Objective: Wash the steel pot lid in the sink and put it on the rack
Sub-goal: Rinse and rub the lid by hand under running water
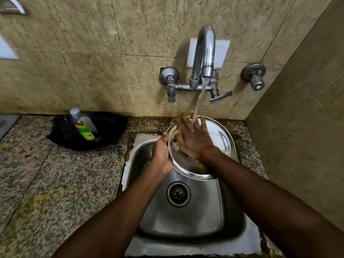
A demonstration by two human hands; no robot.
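Lid (221,135) tilts toward the camera over the sink (186,220); left hand (162,153) grips its rim, right hand (193,138) spread inside.

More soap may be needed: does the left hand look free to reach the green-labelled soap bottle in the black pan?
Probably not yet: the left hand grips the steel pot lid, though nothing blocks the bottle.

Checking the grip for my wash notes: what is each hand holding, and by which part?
The left hand grips the steel lid by its left rim. The right hand holds nothing; it lies open, flat on the lid's face.
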